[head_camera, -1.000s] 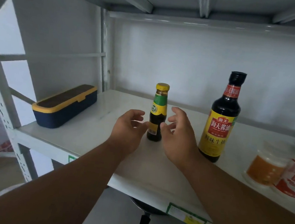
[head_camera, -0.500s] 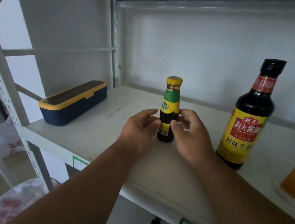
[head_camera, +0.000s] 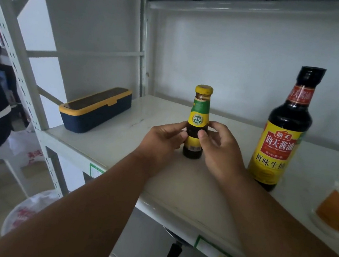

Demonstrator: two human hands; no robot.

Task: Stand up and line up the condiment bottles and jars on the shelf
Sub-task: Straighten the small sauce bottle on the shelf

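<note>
Head view: small yellow-capped bottle (head_camera: 197,123), upright on the white shelf (head_camera: 120,141), mid-front. Left hand (head_camera: 162,142) and right hand (head_camera: 220,149) hold it, fingers clamped on either side. Tall soy sauce bottle (head_camera: 284,131) upright to its right; navy box (head_camera: 95,111) far left.

Single head view: I'm looking forward and slightly down, close to the shelf (head_camera: 120,144), its back wall (head_camera: 244,73) straight ahead.
</note>
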